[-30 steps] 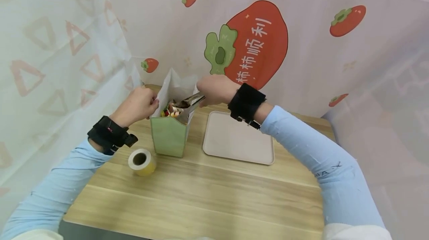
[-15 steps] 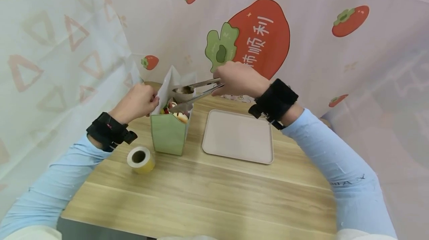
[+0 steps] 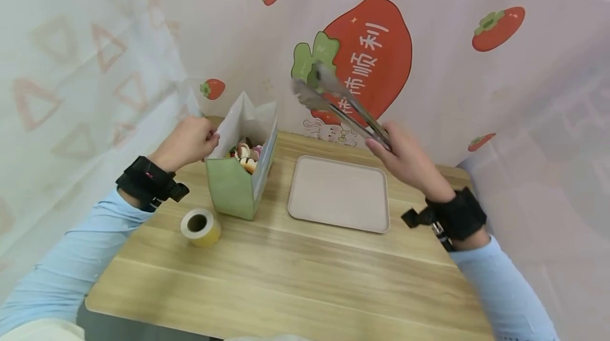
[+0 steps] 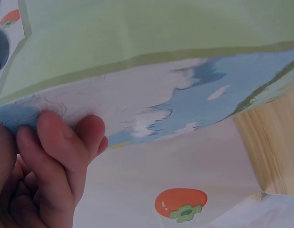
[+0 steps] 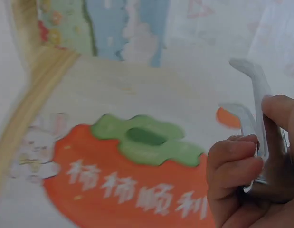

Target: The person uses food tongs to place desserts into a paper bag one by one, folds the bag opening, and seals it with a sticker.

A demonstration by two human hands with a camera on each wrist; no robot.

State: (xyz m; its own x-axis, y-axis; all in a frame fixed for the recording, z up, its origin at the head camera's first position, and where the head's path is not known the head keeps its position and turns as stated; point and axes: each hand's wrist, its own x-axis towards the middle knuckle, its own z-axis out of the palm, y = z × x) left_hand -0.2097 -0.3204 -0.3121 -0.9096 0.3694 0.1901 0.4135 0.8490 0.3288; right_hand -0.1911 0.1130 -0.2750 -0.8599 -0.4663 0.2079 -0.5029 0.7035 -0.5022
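Observation:
A green paper bag (image 3: 231,187) stands upright with its top open on the left of the table. Small pieces of food (image 3: 248,156), some with dark stripes, show inside it. My left hand (image 3: 187,142) pinches the bag's upper left edge; in the left wrist view, curled fingers (image 4: 66,147) lie against its blue and white printed side. My right hand (image 3: 410,163) grips a pair of metal tongs (image 3: 352,109), raised above the tray's far side. The tongs' arms are spread a little, and nothing sits between their tips.
A beige tray (image 3: 338,193) lies flat to the right of the bag. A yellow and white roll (image 3: 202,227) stands in front of the bag on the wooden table (image 3: 295,277). A printed curtain (image 3: 443,81) hangs behind and at both sides.
My right hand has drawn the tongs out of the bag, moving right, and their tips now point up and away. My left hand keeps its hold; the bag has turned and shifted slightly left.

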